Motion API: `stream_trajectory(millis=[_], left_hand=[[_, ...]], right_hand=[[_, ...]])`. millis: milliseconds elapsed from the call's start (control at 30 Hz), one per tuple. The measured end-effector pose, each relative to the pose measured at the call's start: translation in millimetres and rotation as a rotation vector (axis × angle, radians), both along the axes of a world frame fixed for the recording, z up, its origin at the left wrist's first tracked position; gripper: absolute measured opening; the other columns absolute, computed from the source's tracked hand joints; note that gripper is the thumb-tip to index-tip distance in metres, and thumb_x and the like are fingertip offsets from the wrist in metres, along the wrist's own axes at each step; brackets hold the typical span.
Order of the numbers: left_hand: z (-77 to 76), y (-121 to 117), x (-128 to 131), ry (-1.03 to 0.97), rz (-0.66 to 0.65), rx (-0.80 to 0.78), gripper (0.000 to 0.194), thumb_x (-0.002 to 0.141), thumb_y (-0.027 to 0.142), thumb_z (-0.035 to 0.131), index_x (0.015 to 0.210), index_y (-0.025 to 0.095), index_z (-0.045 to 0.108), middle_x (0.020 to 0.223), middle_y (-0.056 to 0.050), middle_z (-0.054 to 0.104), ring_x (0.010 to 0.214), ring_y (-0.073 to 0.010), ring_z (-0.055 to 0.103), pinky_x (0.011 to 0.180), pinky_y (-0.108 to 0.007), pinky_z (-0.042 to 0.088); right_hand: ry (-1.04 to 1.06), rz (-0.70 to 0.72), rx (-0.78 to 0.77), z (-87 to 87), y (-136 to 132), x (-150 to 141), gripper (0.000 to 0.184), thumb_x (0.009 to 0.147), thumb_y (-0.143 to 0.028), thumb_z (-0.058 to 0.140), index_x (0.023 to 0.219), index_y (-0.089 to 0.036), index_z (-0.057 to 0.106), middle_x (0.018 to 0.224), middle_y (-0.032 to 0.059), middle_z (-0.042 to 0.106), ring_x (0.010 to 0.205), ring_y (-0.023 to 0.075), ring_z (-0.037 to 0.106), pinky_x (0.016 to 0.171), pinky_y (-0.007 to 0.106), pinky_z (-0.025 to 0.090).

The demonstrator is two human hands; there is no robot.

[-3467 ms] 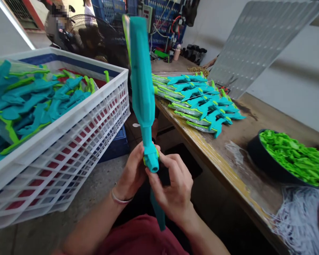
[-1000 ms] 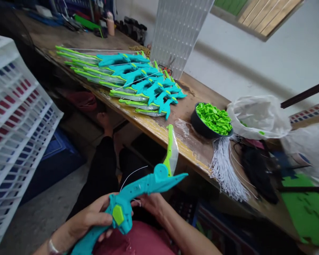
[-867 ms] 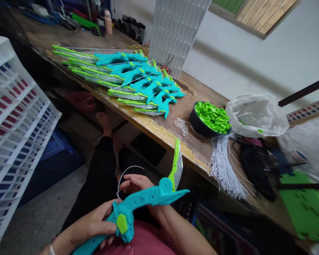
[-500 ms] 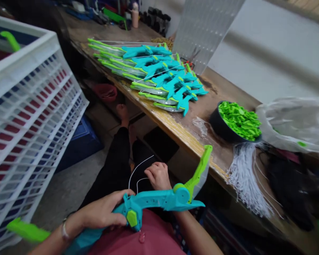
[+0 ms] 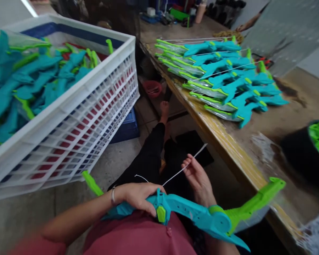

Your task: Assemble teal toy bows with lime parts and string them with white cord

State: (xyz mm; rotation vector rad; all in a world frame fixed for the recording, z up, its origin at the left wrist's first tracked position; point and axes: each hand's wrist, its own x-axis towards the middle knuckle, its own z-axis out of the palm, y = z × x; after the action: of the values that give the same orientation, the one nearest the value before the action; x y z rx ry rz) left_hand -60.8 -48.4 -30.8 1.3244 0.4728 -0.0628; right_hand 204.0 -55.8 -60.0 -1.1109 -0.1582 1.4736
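A turquoise toy bow point(image 5: 189, 209) with lime-green limbs lies across my lap, against the red shirt. My left hand point(image 5: 138, 197) is wrapped round its middle, thumb beside the green hexagonal button. Between the fingertips of my right hand point(image 5: 198, 178) a white string point(image 5: 173, 176) is pinched; it runs taut down to the bow near my left hand, and its free end sticks out past the fingers. Another short white string end point(image 5: 141, 177) curls up beside my left hand. The bow's right green limb reaches toward the table edge.
A white crate point(image 5: 106, 92) piled with turquoise and green bows stands at left. On the wooden table point(image 5: 268, 131) lie several strung bows point(image 5: 228, 78). A dark bowl point(image 5: 295, 152) of green parts sits at right. Another person's hand point(image 5: 241, 27) shows at the back.
My right hand has closed on the white string and drawn it up and to the right. The view has swung left, showing more of the crate.
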Motion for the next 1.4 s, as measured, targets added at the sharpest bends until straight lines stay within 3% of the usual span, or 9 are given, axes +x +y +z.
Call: stream_trajectory(millis=[133, 300, 433, 567, 700, 833, 967, 1167, 1400], left_hand=[[-5.6, -4.1, -6.4, 0.015, 0.019, -0.128, 0.066, 0.068, 0.056, 0.087, 0.119, 0.024, 0.061, 0.082, -0.002, 0.069, 0.061, -0.0189, 0.062, 0.052, -0.027, 0.048], [-0.5, 1.0, -20.5, 0.02, 0.152, -0.176, 0.068, 0.066, 0.049, 0.09, 0.123, 0.024, 0.062, 0.075, -0.001, 0.068, 0.052, -0.0164, 0.058, 0.047, -0.026, 0.046], [15.7, 4.3, -45.1, 0.107, 0.351, -0.077, 0.065, 0.076, 0.033, 0.081, 0.135, 0.022, 0.056, 0.075, 0.001, 0.067, 0.054, -0.0156, 0.06, 0.05, -0.025, 0.046], [22.4, -1.0, -64.7, 0.238, 0.495, 0.18, 0.045, 0.082, 0.028, 0.071, 0.125, 0.023, 0.058, 0.089, -0.001, 0.07, 0.072, -0.0179, 0.065, 0.064, -0.025, 0.049], [6.9, -9.4, -66.1, 0.341, 0.336, 0.357, 0.035, 0.09, 0.036, 0.062, 0.122, 0.024, 0.059, 0.099, -0.001, 0.07, 0.09, -0.0222, 0.065, 0.083, -0.031, 0.049], [-11.2, -21.2, -58.8, 0.354, 0.211, 0.38, 0.033, 0.095, 0.041, 0.055, 0.125, 0.026, 0.057, 0.11, -0.002, 0.072, 0.101, -0.0247, 0.066, 0.091, -0.033, 0.047], [-21.6, -24.4, -59.3, 0.352, 0.194, 0.383, 0.034, 0.098, 0.046, 0.053, 0.127, 0.028, 0.055, 0.116, -0.003, 0.072, 0.107, -0.0266, 0.066, 0.094, -0.035, 0.048], [-30.2, -22.0, -63.0, 0.323, 0.153, 0.37, 0.032, 0.101, 0.049, 0.048, 0.124, 0.028, 0.053, 0.11, -0.002, 0.071, 0.104, -0.0248, 0.066, 0.094, -0.035, 0.047], [-26.1, -25.1, -61.2, 0.352, 0.179, 0.374, 0.034, 0.101, 0.049, 0.05, 0.127, 0.029, 0.052, 0.11, -0.002, 0.071, 0.103, -0.0259, 0.067, 0.093, -0.035, 0.047]], right_hand=[[-0.017, -0.126, -0.008, 13.5, 7.6, 14.1, 0.053, 0.06, -0.028, 0.099, 0.103, -0.02, 0.069, 0.08, -0.0058, 0.057, 0.064, 0.0024, 0.053, 0.052, 0.007, 0.047], [-0.107, -0.046, -0.014, 17.3, 10.3, 30.5, 0.049, 0.053, -0.028, 0.1, 0.091, -0.018, 0.07, 0.069, -0.007, 0.047, 0.053, 0.0031, 0.041, 0.038, 0.008, 0.034], [-0.394, -0.126, -0.021, 11.9, 7.8, 54.0, 0.05, 0.045, -0.039, 0.1, 0.076, -0.017, 0.067, 0.059, -0.0066, 0.046, 0.047, 0.0054, 0.037, 0.036, 0.014, 0.029], [-0.632, -0.347, 0.027, 31.9, -9.4, 70.2, 0.047, 0.053, -0.039, 0.097, 0.083, -0.013, 0.072, 0.063, -0.0029, 0.054, 0.053, 0.007, 0.042, 0.043, 0.017, 0.028], [-1.103, -0.449, 0.096, 65.6, -21.4, 70.3, 0.035, 0.069, -0.043, 0.088, 0.085, -0.015, 0.076, 0.072, 0.0005, 0.065, 0.062, 0.0105, 0.051, 0.054, 0.022, 0.039], [-1.524, -0.245, 0.166, 82.0, -22.0, 63.8, 0.028, 0.085, -0.045, 0.074, 0.085, -0.017, 0.076, 0.074, 0.0013, 0.068, 0.062, 0.013, 0.056, 0.058, 0.025, 0.044], [-1.652, -0.11, 0.199, 72.2, -19.2, 62.0, 0.025, 0.091, -0.04, 0.064, 0.082, -0.018, 0.073, 0.067, -0.001, 0.063, 0.056, 0.0122, 0.052, 0.056, 0.026, 0.043], [-1.69, -0.119, 0.201, 49.5, -15.9, 62.3, 0.022, 0.092, -0.033, 0.059, 0.077, -0.019, 0.066, 0.069, -0.0011, 0.06, 0.058, 0.0124, 0.055, 0.059, 0.026, 0.044], [-1.688, -0.103, 0.211, 40.3, -11.7, 61.4, 0.022, 0.094, -0.033, 0.058, 0.079, -0.019, 0.067, 0.071, -0.0007, 0.062, 0.06, 0.0125, 0.057, 0.06, 0.024, 0.047]])
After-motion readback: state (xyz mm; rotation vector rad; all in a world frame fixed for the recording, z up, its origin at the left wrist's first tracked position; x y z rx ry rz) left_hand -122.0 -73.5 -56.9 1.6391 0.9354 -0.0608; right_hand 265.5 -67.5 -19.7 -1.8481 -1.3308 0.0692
